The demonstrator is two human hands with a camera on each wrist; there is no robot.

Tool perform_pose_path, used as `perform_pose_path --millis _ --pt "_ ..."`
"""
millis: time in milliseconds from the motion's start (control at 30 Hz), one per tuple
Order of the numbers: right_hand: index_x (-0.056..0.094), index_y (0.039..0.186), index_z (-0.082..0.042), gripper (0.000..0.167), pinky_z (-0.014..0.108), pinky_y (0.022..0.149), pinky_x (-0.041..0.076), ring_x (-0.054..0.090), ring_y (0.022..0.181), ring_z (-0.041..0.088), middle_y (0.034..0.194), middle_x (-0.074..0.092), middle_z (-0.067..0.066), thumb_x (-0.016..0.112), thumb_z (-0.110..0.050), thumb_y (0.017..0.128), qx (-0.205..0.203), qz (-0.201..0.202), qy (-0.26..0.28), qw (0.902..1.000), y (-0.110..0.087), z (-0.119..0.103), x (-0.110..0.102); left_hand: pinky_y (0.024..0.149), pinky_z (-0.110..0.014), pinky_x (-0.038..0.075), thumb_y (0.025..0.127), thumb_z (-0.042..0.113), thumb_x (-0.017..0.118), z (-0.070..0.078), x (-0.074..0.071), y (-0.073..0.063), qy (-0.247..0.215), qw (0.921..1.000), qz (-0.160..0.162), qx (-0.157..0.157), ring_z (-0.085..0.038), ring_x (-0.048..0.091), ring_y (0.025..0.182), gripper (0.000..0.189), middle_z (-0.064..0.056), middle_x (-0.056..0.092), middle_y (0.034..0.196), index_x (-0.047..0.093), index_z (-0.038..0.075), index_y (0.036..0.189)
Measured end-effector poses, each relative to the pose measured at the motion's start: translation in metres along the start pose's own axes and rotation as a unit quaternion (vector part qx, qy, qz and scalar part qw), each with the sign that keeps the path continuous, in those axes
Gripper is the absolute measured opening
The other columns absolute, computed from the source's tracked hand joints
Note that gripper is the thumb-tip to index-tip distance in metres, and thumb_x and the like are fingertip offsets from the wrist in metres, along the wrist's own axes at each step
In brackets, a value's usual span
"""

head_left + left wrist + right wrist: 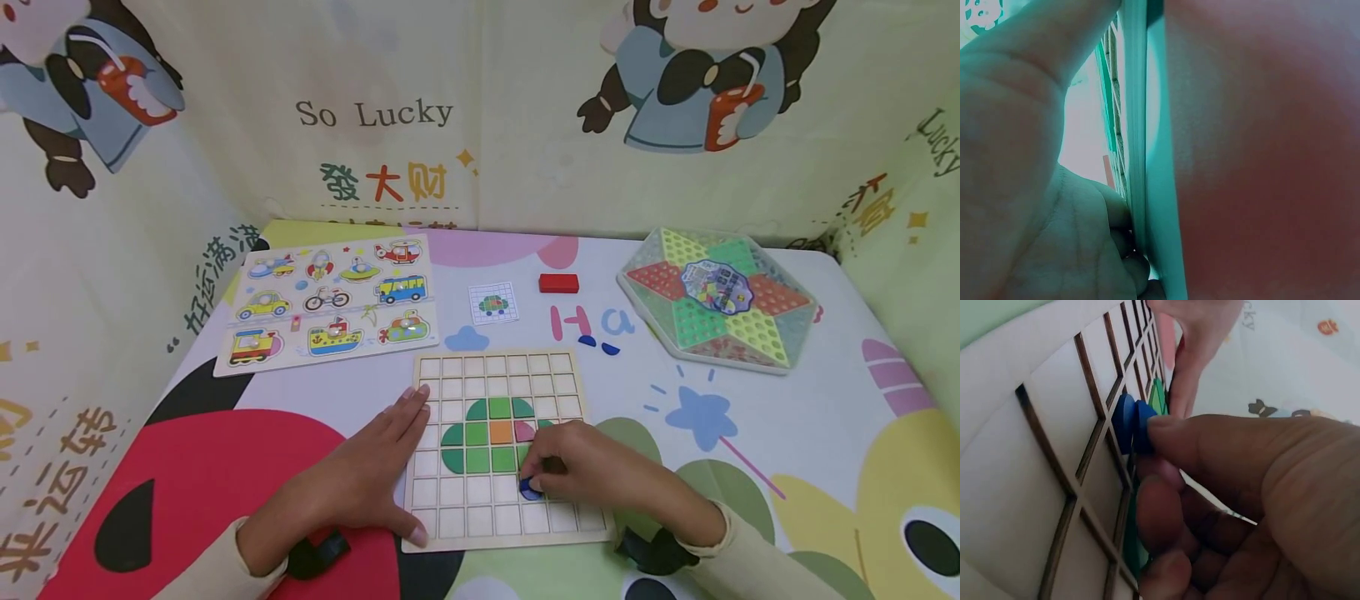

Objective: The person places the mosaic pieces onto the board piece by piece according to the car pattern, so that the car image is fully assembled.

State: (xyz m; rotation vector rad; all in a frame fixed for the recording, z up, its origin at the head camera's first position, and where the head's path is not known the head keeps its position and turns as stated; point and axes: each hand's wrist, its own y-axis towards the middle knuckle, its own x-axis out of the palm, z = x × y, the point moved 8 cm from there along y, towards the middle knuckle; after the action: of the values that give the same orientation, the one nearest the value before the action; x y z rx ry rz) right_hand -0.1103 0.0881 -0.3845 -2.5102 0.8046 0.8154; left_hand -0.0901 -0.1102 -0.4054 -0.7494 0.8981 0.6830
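A wooden grid board (510, 525) lies on the table, with green square tiles (476, 460), an orange square tile (500, 432) and a pink rounded tile (522, 431) in its cells. My left hand (352, 471) rests along the board's left edge, fingers extended and thumb at the near corner. Over the cells below the green tiles, my right hand (588, 467) pinches a small blue tile (1143, 427) between thumb and finger. In the right wrist view, another blue tile (1124, 422) sits at the grid right beside it. The left wrist view shows mostly palm and the board's edge (1137, 125).
Two blue half-round tiles (611, 349) lie beyond the board's far right corner. Behind are a small pattern card (493, 303), a red block (558, 283), a vehicle puzzle board (300, 321) at left and a hexagonal box of coloured pieces (716, 300) at right.
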Motion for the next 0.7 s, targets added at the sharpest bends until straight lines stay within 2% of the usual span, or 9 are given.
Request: perform_pose_path --millis 100,233,600,700 --pt "0.074 0.087 -0.018 0.009 0.025 0.074 0.050 0.054 0.079 0.003 0.084 0.060 -0.019 0.074 -0.008 0.086 -0.004 0.013 -0.040 0.9991 -0.0002 -0.0043 -0.0005 0.111 -0.051 0.027 0.055 0.061 0.086 0.0000 -0.0002 0.0002 0.001 1.0000 0.001 0.000 -0.028 0.004 0.147 0.131 -0.007 0.005 0.163 0.020 0.006 0.155" --pt "0.075 0.088 -0.017 0.009 0.026 0.077 0.050 0.053 0.081 0.003 0.085 0.059 -0.018 0.075 -0.008 0.085 0.006 0.019 -0.066 0.9976 0.0000 -0.0051 -0.0008 0.111 -0.050 0.026 0.056 0.062 0.085 -0.0003 0.0000 0.0003 0.002 1.0000 0.000 0.001 -0.028 0.003 0.147 0.132 -0.007 0.004 0.163 0.020 0.005 0.155" --pt "0.077 0.094 -0.015 0.011 0.023 0.071 0.049 0.052 0.078 0.004 0.086 0.060 -0.016 0.075 -0.009 0.086 0.016 0.011 -0.079 0.9967 -0.0006 -0.0048 0.0008 0.112 -0.051 0.026 0.056 0.063 0.084 -0.0011 0.0004 0.0002 0.001 1.0000 -0.002 -0.001 -0.028 0.003 0.147 0.132 -0.005 0.003 0.163 0.020 0.007 0.155" --pt "0.077 0.097 -0.014 0.012 0.024 0.074 0.050 0.053 0.081 0.003 0.089 0.062 -0.016 0.074 -0.008 0.087 0.015 0.010 -0.072 0.9972 -0.0010 -0.0044 -0.0003 0.111 -0.051 0.027 0.056 0.063 0.085 -0.0009 0.0007 0.0001 0.000 1.0000 -0.001 0.000 -0.028 0.003 0.147 0.131 -0.006 0.004 0.163 0.020 0.007 0.155"
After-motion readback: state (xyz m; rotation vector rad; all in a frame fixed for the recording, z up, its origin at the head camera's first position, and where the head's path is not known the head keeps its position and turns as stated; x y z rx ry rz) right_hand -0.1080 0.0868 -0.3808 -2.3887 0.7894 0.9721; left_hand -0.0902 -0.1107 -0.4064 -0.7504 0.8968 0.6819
